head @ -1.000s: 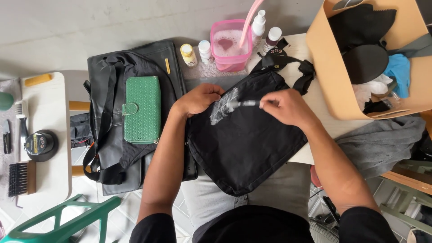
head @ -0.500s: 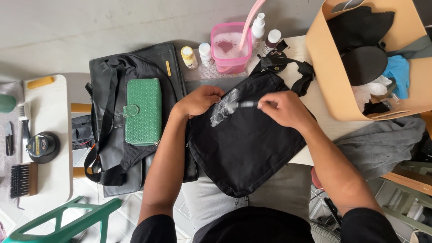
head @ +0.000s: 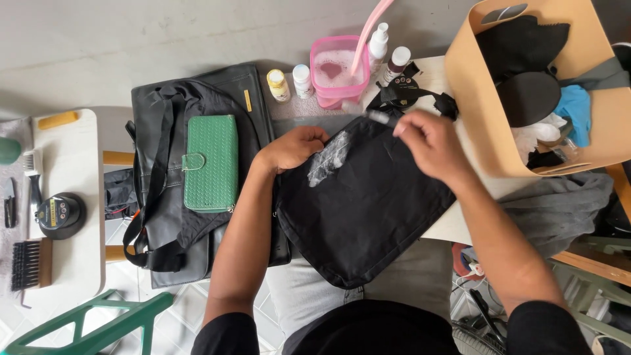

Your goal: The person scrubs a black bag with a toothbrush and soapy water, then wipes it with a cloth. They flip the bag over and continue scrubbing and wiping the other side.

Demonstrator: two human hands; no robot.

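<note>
A black fabric bag point(head: 368, 210) lies across my lap and the table edge, with a patch of white foam point(head: 327, 158) on its upper part. My left hand point(head: 292, 148) rests on the bag's top left edge, fingers curled, pinning it. My right hand point(head: 427, 141) is lifted just above the bag's top right corner and pinches a small brush point(head: 381, 118) whose tip points left, blurred by motion. The bag's strap and buckle point(head: 404, 92) bunch up behind it.
A pink tub of foamy water point(head: 338, 69) and several small bottles point(head: 289, 82) stand behind the bag. A green woven wallet point(head: 210, 164) lies on a black leather bag point(head: 190, 190) at left. A tan bin point(head: 473, 85) of items sits right; brushes rest on a white board point(head: 66, 197).
My right hand has risen off the foam patch and moved up and right with the brush. My left hand keeps its hold on the bag.
</note>
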